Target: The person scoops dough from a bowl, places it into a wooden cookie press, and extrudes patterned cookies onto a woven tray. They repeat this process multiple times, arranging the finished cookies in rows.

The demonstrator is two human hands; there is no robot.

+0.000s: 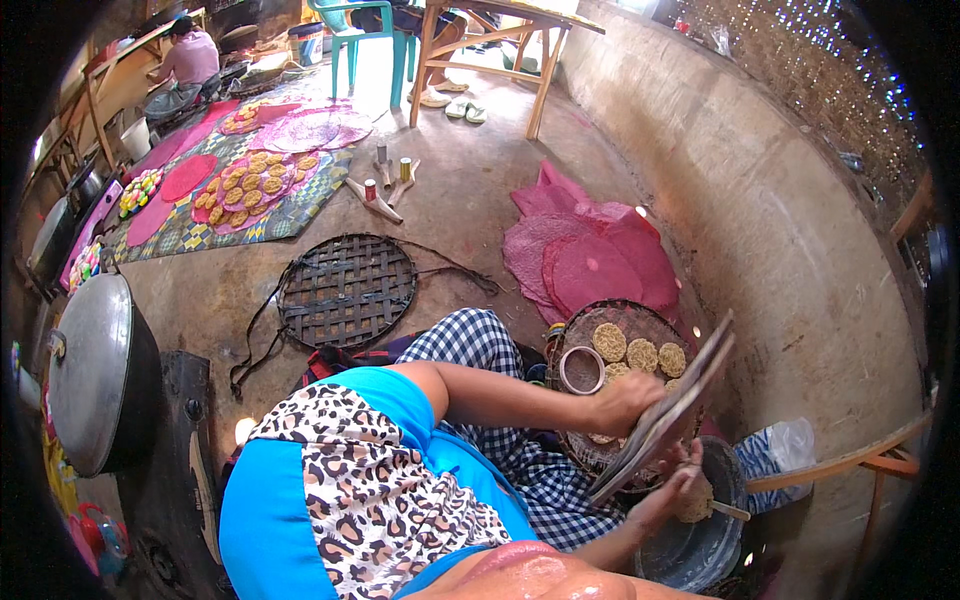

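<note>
Head view: dark panel (pixel 664 412) slants lengthwise up rightward, left fingers (pixel 640 390) gripping it, right fingers (pixel 688 460) unclear in grasp.

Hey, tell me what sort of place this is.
Likely a home kitchen or small food workshop: round cakes sit on a tray, more are laid out over a patterned floor mat, and a large lidded pot stands at the left.

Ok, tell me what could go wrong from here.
The dark flat board, tilted over the woven tray at the left hand, might slip and knock the round cakes. The grainy lump by the right hand appears to be above the grey basin, so it might drop in.
</note>
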